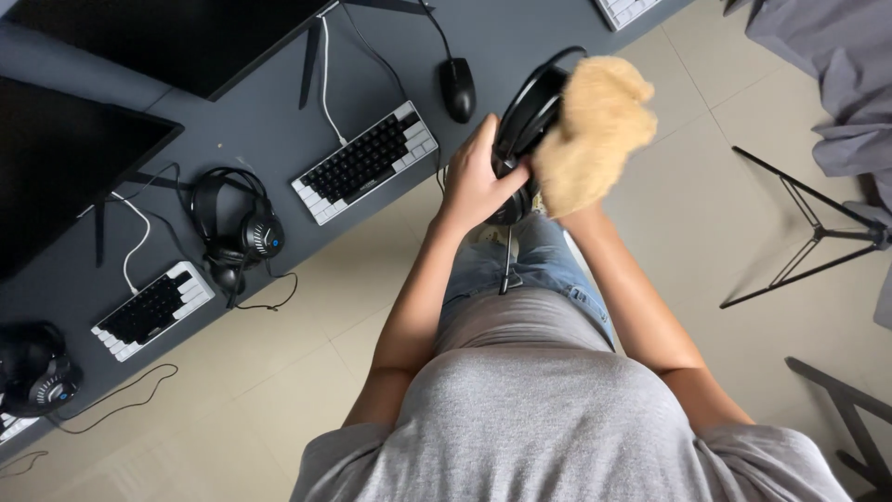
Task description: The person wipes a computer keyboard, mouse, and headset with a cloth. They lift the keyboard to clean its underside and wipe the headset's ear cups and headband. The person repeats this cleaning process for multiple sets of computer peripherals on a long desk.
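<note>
The left hand [474,181] wraps its fingers closed around a black headset [525,125], held above the lap at the edge of the grey desk [260,121] — the right hand [595,130], hidden inside a fluffy tan dusting mitt [609,102], presses against the headset's band; its grip cannot be told.

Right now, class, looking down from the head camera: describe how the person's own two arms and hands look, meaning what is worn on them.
Both forearms are bare below short grey T-shirt sleeves. The left hand is uncovered, with no glove, ring or watch visible. The right hand is hidden inside a fluffy tan mitt covering it to the wrist.
</note>
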